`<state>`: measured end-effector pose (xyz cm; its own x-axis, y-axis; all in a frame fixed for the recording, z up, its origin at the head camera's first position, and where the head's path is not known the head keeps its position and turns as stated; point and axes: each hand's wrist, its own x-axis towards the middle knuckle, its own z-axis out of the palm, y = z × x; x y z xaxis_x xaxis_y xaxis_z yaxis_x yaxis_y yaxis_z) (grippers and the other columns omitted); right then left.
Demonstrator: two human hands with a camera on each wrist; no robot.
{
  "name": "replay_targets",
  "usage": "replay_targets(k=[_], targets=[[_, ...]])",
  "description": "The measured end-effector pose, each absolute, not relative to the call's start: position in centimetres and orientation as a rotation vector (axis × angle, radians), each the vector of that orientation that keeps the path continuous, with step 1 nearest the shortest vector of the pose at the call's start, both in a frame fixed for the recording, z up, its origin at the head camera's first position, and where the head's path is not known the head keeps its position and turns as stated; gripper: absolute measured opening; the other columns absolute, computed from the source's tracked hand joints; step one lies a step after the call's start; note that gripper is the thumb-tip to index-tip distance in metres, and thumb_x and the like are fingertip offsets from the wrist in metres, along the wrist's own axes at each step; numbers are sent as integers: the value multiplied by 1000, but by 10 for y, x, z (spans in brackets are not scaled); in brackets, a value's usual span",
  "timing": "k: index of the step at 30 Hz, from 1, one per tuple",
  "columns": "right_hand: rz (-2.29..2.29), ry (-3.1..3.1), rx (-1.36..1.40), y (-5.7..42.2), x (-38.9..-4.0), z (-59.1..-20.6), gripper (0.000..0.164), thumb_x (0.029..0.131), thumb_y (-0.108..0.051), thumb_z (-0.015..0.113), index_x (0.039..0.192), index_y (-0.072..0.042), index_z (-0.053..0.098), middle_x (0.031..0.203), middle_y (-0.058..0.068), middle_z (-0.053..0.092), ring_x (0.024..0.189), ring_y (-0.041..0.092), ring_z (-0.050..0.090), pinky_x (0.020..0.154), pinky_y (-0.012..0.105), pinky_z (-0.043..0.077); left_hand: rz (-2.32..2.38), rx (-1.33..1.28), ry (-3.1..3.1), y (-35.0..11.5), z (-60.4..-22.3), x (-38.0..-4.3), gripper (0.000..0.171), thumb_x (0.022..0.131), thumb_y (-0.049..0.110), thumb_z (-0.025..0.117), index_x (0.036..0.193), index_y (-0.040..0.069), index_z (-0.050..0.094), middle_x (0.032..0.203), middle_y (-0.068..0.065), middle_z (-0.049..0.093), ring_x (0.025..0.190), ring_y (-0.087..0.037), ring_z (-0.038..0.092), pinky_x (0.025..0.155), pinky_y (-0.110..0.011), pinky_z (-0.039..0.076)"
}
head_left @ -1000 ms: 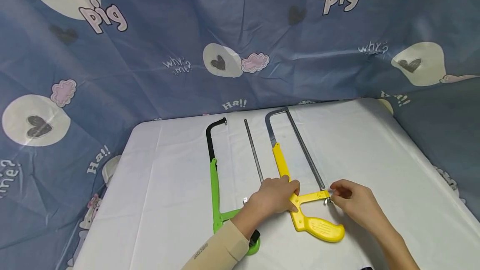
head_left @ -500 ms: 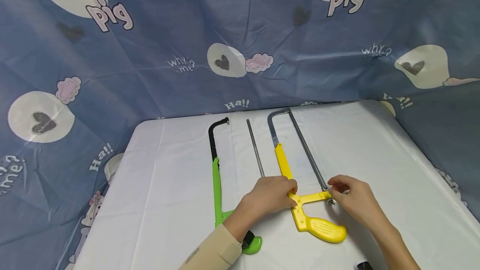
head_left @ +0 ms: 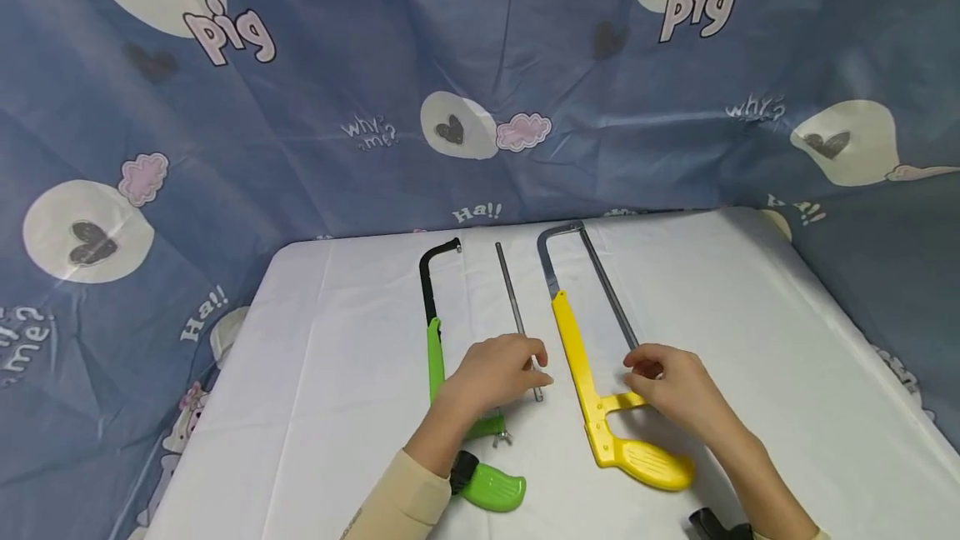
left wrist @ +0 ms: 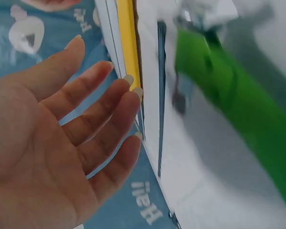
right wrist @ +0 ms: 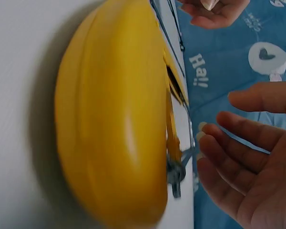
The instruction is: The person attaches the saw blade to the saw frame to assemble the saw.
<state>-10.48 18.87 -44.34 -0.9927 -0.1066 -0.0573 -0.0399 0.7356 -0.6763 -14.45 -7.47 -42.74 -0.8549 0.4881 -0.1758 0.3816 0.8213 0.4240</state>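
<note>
A yellow hacksaw (head_left: 573, 348) lies on the white cloth with its blade (head_left: 609, 286) fitted. My right hand (head_left: 675, 382) is over its lower arm, fingers loosely bent and holding nothing. In the right wrist view, the yellow handle (right wrist: 109, 119) fills the left side, and a wing nut (right wrist: 176, 171) shows near the fingertips. My left hand (head_left: 495, 373) hovers with spread, relaxed fingers between the yellow saw and a green hacksaw frame (head_left: 436, 352); its palm is bare in the left wrist view. A loose grey blade (head_left: 512, 290) lies under that hand, partly hidden.
The white cloth (head_left: 352, 340) covers the table, and a blue printed curtain (head_left: 300, 173) hangs behind and beside it. The green frame's handle (head_left: 495, 488) is near the front, with a wing nut (head_left: 502, 439) on its arm. A black device (head_left: 708, 523) is at the right wrist.
My left hand has let go of the yellow hacksaw frame and moved left, over the loose blade. The right hand has left the wing nut and shifted slightly left and up.
</note>
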Motion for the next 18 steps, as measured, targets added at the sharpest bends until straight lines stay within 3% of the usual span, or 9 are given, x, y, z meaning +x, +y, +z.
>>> replay_targets(k=[11,18], targets=[[-1105,2720,-163,153,-113,-447,14,88,-18,72,99,-11,72,83,-1,66,76,14,56,67,28,48,614,353,2827,-130,-425,-153,26,90,37,71,106,17,71,85,4,66,69,-11,56,61,-32,45],[-1109,2697,-198,134,-120,-445,11,86,-18,73,96,-12,72,82,-2,65,75,14,55,65,27,48,574,184,2889,-158,-428,-156,20,88,34,74,99,17,71,82,3,65,67,-14,55,58,-31,42]])
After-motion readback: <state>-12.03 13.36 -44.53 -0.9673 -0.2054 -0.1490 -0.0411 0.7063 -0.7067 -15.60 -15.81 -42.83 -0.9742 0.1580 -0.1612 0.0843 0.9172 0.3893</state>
